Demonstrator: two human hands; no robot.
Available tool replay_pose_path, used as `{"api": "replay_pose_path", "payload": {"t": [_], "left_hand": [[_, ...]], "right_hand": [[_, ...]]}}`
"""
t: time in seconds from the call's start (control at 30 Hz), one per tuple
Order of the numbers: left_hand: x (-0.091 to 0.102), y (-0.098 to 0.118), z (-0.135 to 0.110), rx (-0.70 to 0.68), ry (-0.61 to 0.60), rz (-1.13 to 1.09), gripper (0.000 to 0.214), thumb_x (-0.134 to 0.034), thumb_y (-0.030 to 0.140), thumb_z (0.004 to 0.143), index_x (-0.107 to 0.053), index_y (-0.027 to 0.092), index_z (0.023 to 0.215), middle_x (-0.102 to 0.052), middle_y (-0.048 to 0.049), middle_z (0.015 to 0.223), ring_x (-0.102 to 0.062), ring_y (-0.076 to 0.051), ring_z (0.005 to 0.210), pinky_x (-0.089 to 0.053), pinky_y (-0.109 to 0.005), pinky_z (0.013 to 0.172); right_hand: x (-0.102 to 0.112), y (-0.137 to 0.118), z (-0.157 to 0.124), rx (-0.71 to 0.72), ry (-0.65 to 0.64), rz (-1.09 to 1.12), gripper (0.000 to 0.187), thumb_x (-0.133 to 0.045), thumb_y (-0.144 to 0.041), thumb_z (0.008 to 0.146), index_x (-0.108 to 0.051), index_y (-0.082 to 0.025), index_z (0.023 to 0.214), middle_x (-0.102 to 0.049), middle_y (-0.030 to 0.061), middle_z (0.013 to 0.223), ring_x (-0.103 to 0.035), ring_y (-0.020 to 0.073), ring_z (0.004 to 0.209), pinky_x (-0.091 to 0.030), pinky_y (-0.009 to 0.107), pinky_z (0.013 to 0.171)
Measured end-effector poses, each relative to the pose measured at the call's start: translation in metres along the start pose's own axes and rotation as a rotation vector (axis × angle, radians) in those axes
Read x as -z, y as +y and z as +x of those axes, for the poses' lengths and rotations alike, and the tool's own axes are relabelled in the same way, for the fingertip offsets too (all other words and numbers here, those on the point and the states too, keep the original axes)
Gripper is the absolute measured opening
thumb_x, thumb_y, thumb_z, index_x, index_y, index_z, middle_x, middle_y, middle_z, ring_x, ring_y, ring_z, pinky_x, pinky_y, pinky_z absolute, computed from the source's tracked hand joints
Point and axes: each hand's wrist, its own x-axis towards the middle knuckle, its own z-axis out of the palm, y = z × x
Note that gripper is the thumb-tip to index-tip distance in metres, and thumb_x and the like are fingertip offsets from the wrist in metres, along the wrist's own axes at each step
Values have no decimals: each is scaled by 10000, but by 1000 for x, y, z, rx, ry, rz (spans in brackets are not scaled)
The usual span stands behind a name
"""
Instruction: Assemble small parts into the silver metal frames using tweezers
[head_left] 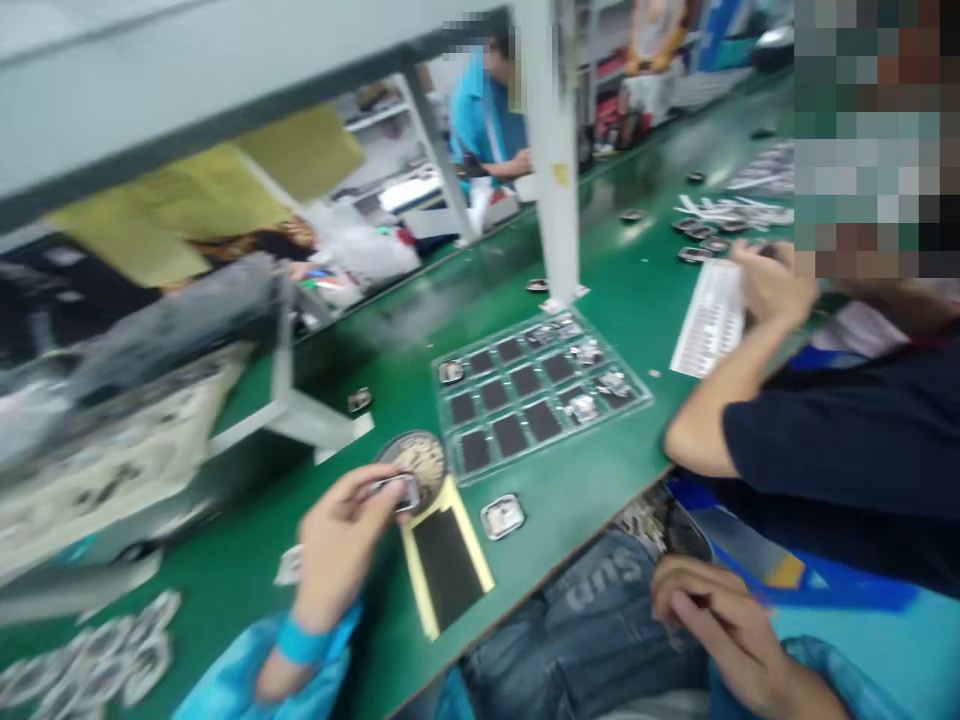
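Observation:
My left hand point(341, 540) pinches a small watch-case-like part point(405, 492) with a shiny rounded-rectangular rim between thumb and fingers. It is above the edge of a round dish point(421, 460) full of small pale pieces. Just right of it, a similar part point(502, 516) lies on the green table. A dark pad with a yellow border point(450, 570) lies below the dish. Over my lap, near the table's edge, my right hand point(727, 625) has its fingers curled together; what they hold, if anything, is hidden.
A clear compartment tray point(510, 435) holds several silvery parts. Many rimmed parts point(97, 655) lie at lower left. A white post point(555, 150) stands behind the tray. At right, a co-worker's arm point(712, 420) reaches across the table beside a white label sheet point(709, 320).

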Motion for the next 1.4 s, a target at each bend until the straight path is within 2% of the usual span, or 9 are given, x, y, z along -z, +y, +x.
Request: {"api": "replay_pose_path", "payload": {"t": [0.1, 0.2, 0.3, 0.43, 0.57, 0.77, 1.13, 1.23, 1.4], "left_hand": [[57, -57, -27, 116, -114, -144, 187, -756, 425, 791, -767, 310, 938, -741, 0, 746, -661, -180, 556, -485, -297, 490], [63, -75, -26, 103, -194, -290, 216, -645, 393, 901, -747, 242, 1017, -721, -37, 725, -672, -172, 570, -345, -239, 443], [63, -73, -20, 73, -195, -393, 245, -598, 367, 930, -721, 186, 1040, -718, -59, 734, -685, -180, 578, -302, -231, 449], [72, -75, -19, 56, -154, -452, 263, -614, 336, 909, -697, 129, 1050, -714, -73, 763, -689, -184, 600, -328, -226, 471], [77, -79, -18, 70, -107, -484, 253, -657, 290, 876, -683, 122, 1062, -697, -46, 763, -676, -152, 604, -337, -206, 482], [79, -76, -17, 115, -130, -508, 321, -723, 276, 829, -669, 116, 1102, -722, -61, 775, -661, -138, 607, -338, -196, 491], [79, -73, -14, 60, -41, -478, 282, -745, 240, 784, -727, 113, 1035, -735, -92, 942, -627, -128, 666, -429, -201, 505], [80, -78, -11, 52, -7, -506, 302, -752, 225, 774, -670, 130, 1049, -729, -74, 937, -652, -131, 675, -431, -190, 506], [80, -85, -10, 48, -11, -520, 360, -777, 262, 792, -568, 168, 1070, -719, -39, 891, -693, -145, 688, -426, -170, 501]], "right_hand": [[-9, -48, 64, 303, -69, 17, 349, -420, -405, 1026, -711, -265, 895, -659, 123, 787, -663, 220, 738, -511, 385, 688], [-37, -89, 130, 538, -93, 44, 379, -432, -383, 1035, -698, -237, 808, -619, 64, 614, -602, 160, 590, -481, 348, 615], [-73, -124, 190, 573, -118, 50, 368, -487, -312, 1022, -670, -203, 721, -626, 25, 579, -607, 132, 562, -479, 294, 580], [-106, -155, 243, 454, -181, 157, 236, -616, -330, 956, -693, -184, 787, -698, 20, 701, -643, 126, 585, -520, 254, 571], [-116, -149, 259, 425, -217, 206, 82, -695, -259, 892, -726, -190, 859, -723, 35, 806, -679, 152, 686, -547, 261, 580], [-121, -119, 260, 506, -200, 167, 45, -732, -178, 855, -756, -208, 877, -759, 59, 887, -719, 209, 869, -594, 366, 795], [-119, -113, 262, 395, -165, 159, 63, -675, -260, 928, -717, -217, 906, -749, 43, 910, -710, 196, 875, -577, 328, 766], [-109, -114, 272, 372, -49, 290, 258, -532, -333, 1012, -657, -201, 829, -714, 61, 926, -687, 191, 838, -570, 335, 727], [-67, -130, 294, 354, 398, 199, 242, -533, -420, 994, -665, -218, 966, -606, -2, 748, -572, 142, 629, -472, 272, 591]]}}
